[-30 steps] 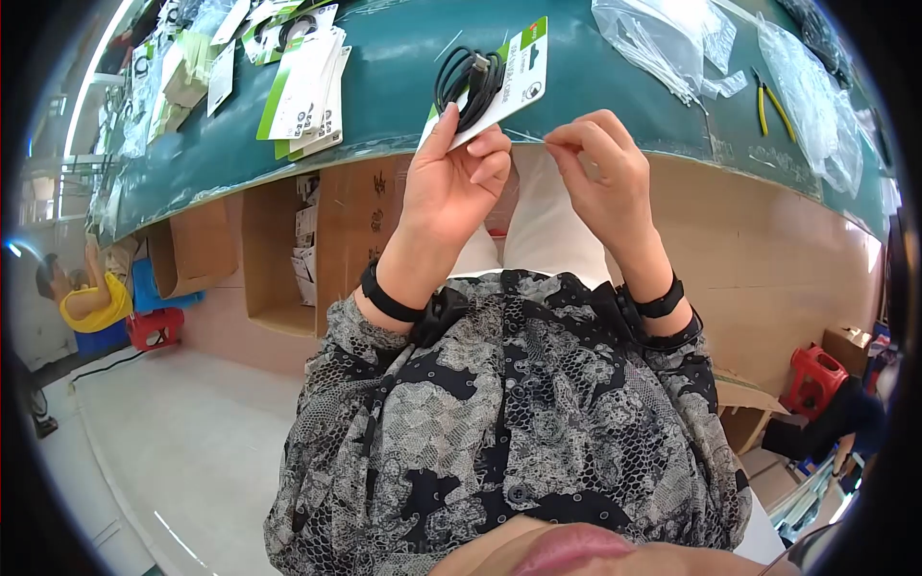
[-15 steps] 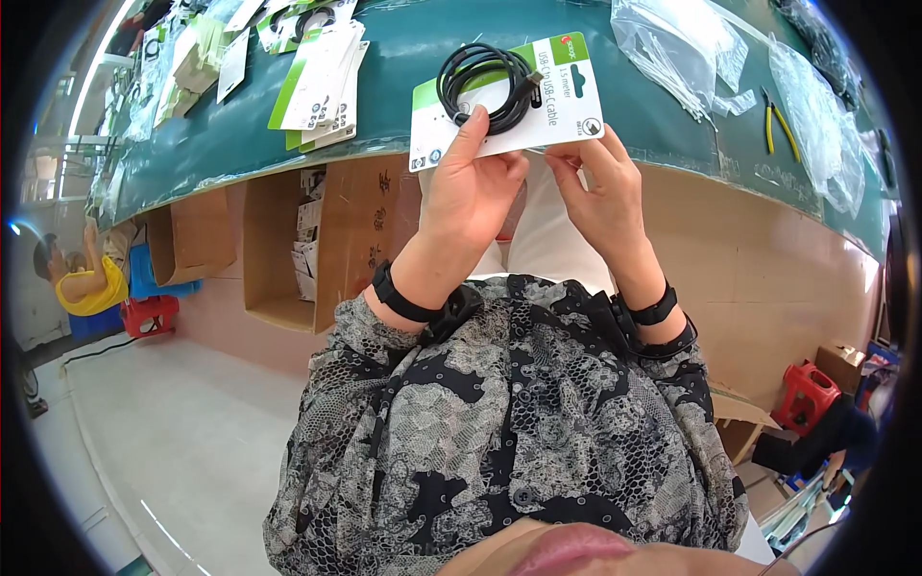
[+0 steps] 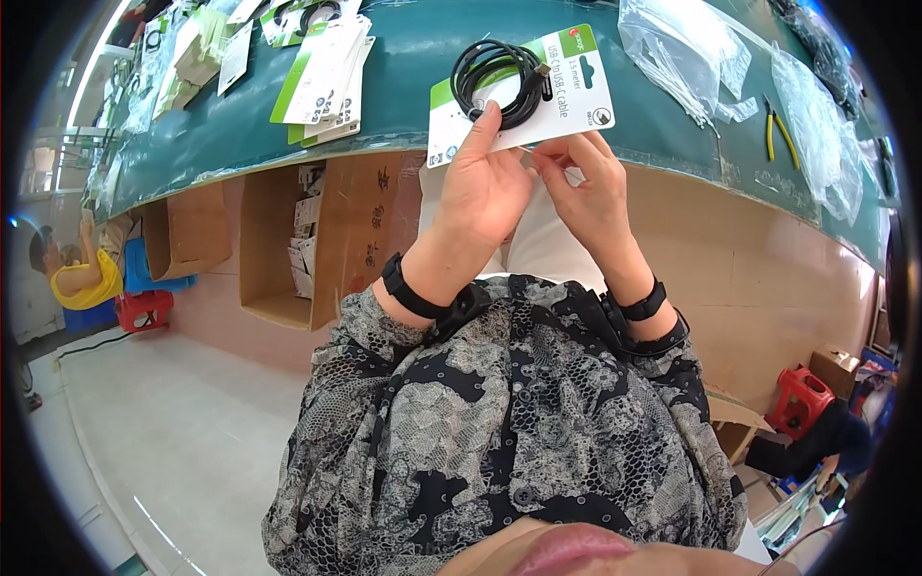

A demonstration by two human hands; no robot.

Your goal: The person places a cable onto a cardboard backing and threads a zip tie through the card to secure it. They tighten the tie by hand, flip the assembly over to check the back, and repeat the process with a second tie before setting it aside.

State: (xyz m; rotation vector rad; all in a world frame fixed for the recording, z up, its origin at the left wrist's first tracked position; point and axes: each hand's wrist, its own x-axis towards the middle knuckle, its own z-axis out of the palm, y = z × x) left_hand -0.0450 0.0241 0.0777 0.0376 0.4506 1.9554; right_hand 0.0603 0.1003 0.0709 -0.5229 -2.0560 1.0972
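A coiled black cable [image 3: 496, 84] lies against a white and green packaging card [image 3: 576, 101], which is tilted over the table's near edge. My left hand [image 3: 480, 187] grips both from below, its thumb pressed on the coil and its fingers behind the card. My right hand [image 3: 586, 182] is just under the card's lower edge, thumb and forefinger pinched together. A thin white tie [image 3: 525, 148] shows between the card and these fingertips; most of it is hidden.
Stacked cards [image 3: 327, 82] lie left on the green table [image 3: 403, 96]. A clear bag of white ties [image 3: 672, 58], yellow-handled cutters [image 3: 780, 132] and plastic bags [image 3: 816, 134] lie right. Open cardboard boxes [image 3: 279, 298] stand below. A person in yellow [image 3: 91, 278] sits far left.
Both hands have come closer together. The card and cable have shifted slightly right and up with my left hand, while my right hand has moved a little left, still pinching.
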